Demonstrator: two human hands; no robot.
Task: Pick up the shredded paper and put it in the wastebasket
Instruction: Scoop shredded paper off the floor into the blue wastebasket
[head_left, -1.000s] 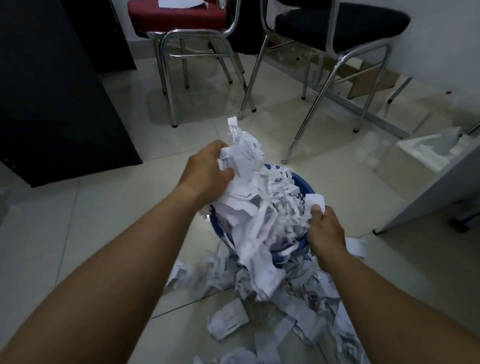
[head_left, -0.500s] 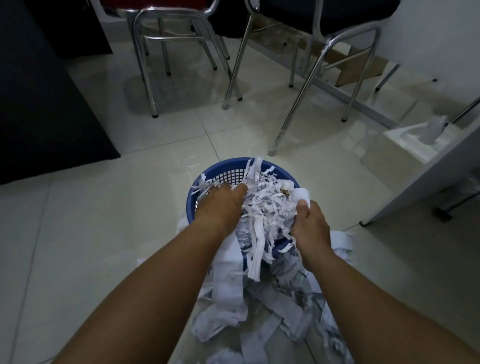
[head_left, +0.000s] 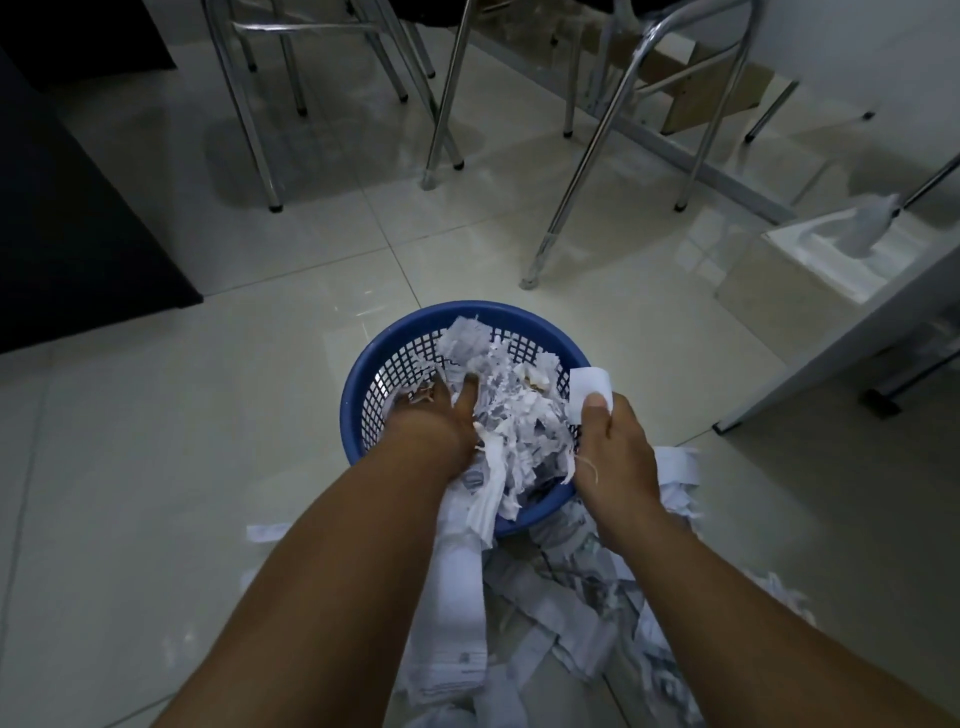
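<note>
A blue mesh wastebasket (head_left: 415, 332) stands on the pale tiled floor, holding a heap of shredded paper (head_left: 511, 395). My left hand (head_left: 434, 421) lies palm down inside the basket, fingers spread on the paper. My right hand (head_left: 613, 441) sits at the basket's right rim, thumb and fingers pinching a white strip (head_left: 589, 389). Long strips hang over the near rim, and a pile of loose shredded paper (head_left: 566, 613) covers the floor between and under my forearms.
Chrome chair legs (head_left: 576, 171) stand just beyond the basket. A dark cabinet (head_left: 67, 218) fills the left side. A grey desk panel (head_left: 852, 338) and a white tissue box (head_left: 841, 254) are at the right.
Both hands came down from above the basket with the paper bundle. The paper now lies inside the basket, and my left hand has flattened on top of it.
</note>
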